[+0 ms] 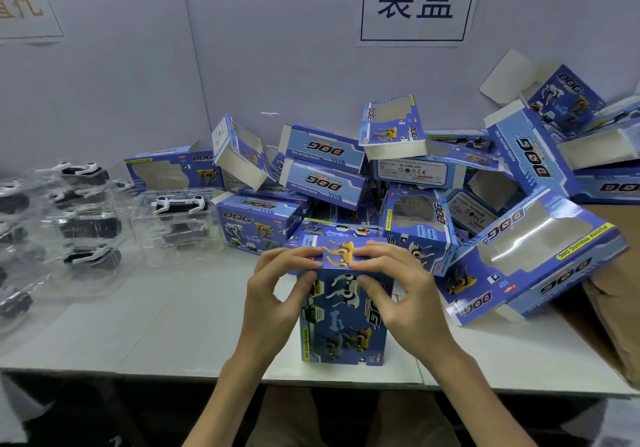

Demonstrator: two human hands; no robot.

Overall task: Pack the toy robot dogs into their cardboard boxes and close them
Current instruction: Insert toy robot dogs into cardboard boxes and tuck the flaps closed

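Item: blue box [343, 325], centre of frame, stood on end on the white table [166, 329], long axis running top to bottom. Its top flap lies between the hands, equally near each.
Left hand [273, 287]: pinching the flap's left edge.
Right hand [401, 291]: pinching the right edge.
Upper right: pile of open boxes [530, 239].
Left: toy dogs in clear trays [180, 204].

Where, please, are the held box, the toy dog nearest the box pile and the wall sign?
held box [343, 322]: head view, printed front face.
toy dog [180, 203]: head view, its body.
wall sign [415, 0]: head view, middle of the sheet.
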